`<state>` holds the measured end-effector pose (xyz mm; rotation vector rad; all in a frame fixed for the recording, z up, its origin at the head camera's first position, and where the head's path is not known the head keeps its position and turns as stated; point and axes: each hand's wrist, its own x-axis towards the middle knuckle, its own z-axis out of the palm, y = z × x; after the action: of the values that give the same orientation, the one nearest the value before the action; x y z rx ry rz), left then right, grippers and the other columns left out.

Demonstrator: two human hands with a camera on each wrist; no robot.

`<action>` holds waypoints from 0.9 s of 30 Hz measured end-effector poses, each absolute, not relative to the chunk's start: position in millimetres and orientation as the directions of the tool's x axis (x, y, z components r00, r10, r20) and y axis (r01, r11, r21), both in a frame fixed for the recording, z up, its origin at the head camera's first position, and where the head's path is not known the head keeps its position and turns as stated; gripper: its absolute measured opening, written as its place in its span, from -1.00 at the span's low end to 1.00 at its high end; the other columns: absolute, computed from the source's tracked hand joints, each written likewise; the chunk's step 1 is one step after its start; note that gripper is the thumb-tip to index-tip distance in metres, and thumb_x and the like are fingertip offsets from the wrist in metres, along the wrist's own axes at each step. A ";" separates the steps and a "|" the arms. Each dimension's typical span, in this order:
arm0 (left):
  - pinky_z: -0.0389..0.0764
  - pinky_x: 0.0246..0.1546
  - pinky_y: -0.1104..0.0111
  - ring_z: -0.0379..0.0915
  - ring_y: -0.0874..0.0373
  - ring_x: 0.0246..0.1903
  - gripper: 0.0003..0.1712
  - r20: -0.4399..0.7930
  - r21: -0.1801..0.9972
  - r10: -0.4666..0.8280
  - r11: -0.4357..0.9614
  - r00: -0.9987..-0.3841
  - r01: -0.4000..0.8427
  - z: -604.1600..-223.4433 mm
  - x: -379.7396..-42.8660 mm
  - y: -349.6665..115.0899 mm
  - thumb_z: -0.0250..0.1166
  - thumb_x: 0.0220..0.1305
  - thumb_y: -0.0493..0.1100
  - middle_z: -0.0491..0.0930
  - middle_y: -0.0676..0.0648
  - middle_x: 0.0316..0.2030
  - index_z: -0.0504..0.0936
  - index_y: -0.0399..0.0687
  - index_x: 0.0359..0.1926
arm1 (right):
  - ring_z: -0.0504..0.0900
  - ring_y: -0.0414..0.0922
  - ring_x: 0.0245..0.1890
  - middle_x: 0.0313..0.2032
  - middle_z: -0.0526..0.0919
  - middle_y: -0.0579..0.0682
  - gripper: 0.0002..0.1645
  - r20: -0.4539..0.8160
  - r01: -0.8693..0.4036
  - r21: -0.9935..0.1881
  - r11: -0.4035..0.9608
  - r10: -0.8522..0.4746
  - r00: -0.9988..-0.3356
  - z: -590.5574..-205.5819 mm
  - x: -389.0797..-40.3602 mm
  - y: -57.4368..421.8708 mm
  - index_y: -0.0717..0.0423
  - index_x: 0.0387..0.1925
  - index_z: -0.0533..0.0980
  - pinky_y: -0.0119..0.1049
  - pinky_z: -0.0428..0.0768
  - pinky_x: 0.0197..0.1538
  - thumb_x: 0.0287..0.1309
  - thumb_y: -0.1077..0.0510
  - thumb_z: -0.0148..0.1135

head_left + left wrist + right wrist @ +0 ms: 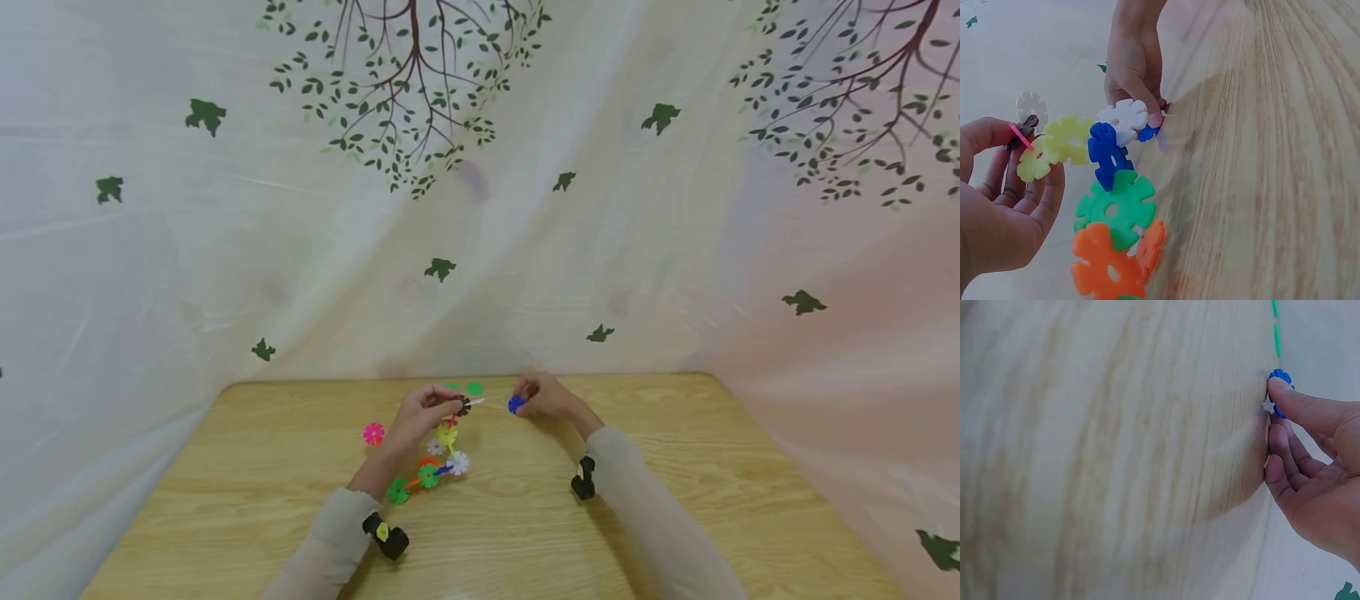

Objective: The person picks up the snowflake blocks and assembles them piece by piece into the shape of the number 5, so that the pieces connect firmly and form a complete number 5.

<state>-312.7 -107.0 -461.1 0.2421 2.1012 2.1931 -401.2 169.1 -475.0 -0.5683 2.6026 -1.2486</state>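
Note:
My left hand (411, 418) pinches a dark brown notched plastic disc (464, 406) between thumb and fingers. A white disc (1032, 107) is joined to that one and points to the right. From the hand a linked chain of flower-shaped discs hangs down toward the table: a pink one, yellow discs (1069, 139), a white disc (1126, 121), a blue disc (1110, 156), a green disc (1116, 208) and an orange disc (1102, 262). Across a small gap, my right hand (546, 395) pinches a separate blue disc (1281, 378) between thumb and fingers, low over the table.
Two green discs (475, 388) lie near the table's back edge. A pink disc (373, 433) is left of my left forearm. The wooden table (510, 533) ends at a pale hanging cloth (360, 275) printed with leaves.

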 end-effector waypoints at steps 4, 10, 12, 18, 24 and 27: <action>0.55 -0.15 0.36 0.66 -0.02 -0.11 -0.82 0.041 0.999 0.180 -0.037 -0.983 0.035 -461.4 -312.3 -107.4 0.34 0.37 -0.22 0.72 0.07 -0.25 0.63 -0.18 -0.06 | 0.61 -0.09 -0.18 -0.19 0.69 0.21 -0.74 -0.025 -0.244 -0.795 0.555 -0.431 -0.902 -472.4 -397.6 170.4 0.36 -0.15 0.58 -0.40 0.55 -0.19 0.10 0.43 0.42; 0.56 -0.13 0.33 0.67 0.18 -0.19 -0.79 0.040 0.999 0.184 -0.029 -0.982 0.035 -462.0 -312.9 -106.6 0.33 0.37 -0.22 0.74 0.04 -0.21 0.63 -0.20 -0.02 | 0.61 -0.14 -0.32 -0.26 0.72 0.25 -0.79 -0.015 -0.247 -0.834 0.494 -0.467 -0.884 -469.1 -389.7 173.8 0.44 -0.16 0.58 -0.38 0.55 -0.33 0.14 0.46 0.36; 0.56 -0.12 0.33 0.66 0.20 -0.20 -0.78 0.039 0.999 0.185 -0.028 -0.982 0.034 -461.5 -312.7 -105.8 0.34 0.37 -0.22 0.74 0.04 -0.21 0.63 -0.20 -0.02 | 0.61 -0.13 -0.35 -0.26 0.72 0.27 -0.77 -0.015 -0.236 -0.855 0.462 -0.476 -0.879 -468.2 -386.1 175.2 0.47 -0.14 0.57 -0.37 0.54 -0.36 0.15 0.47 0.34; 0.58 -0.10 0.33 0.66 0.16 -0.18 -0.77 0.031 0.999 0.177 -0.031 -0.984 0.026 -460.7 -311.0 -106.4 0.34 0.36 -0.23 0.73 0.03 -0.21 0.63 -0.21 -0.01 | 0.64 -0.15 -0.37 -0.24 0.74 0.19 -0.65 -0.008 -0.192 -0.906 0.376 -0.470 -0.883 -470.5 -380.8 174.0 0.43 0.03 0.59 -0.34 0.59 -0.37 0.20 0.40 0.32; 0.60 -0.07 0.32 0.67 0.19 -0.17 -0.78 0.027 0.999 0.191 -0.042 -0.981 0.020 -460.5 -310.4 -105.7 0.32 0.38 -0.24 0.74 0.03 -0.19 0.61 -0.21 0.00 | 0.69 -0.11 -0.29 -0.24 0.76 0.07 -0.61 0.032 -0.187 -0.929 0.318 -0.436 -0.899 -460.5 -372.0 166.0 0.39 0.09 0.60 -0.19 0.69 -0.22 0.26 0.29 0.35; 0.59 -0.09 0.32 0.67 0.19 -0.18 -0.79 0.028 0.999 0.190 -0.047 -0.981 0.020 -461.0 -310.5 -104.8 0.32 0.38 -0.24 0.74 0.04 -0.21 0.61 -0.22 -0.01 | 0.70 -0.14 -0.29 -0.26 0.76 -0.02 -0.60 0.056 -0.188 -0.944 0.272 -0.429 -0.902 -451.9 -365.0 161.6 0.40 0.10 0.58 -0.15 0.71 -0.17 0.29 0.27 0.34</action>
<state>-310.5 -104.8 -461.0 0.2306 2.0829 2.1791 -365.0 161.6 -451.9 -0.5747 2.3296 -1.6818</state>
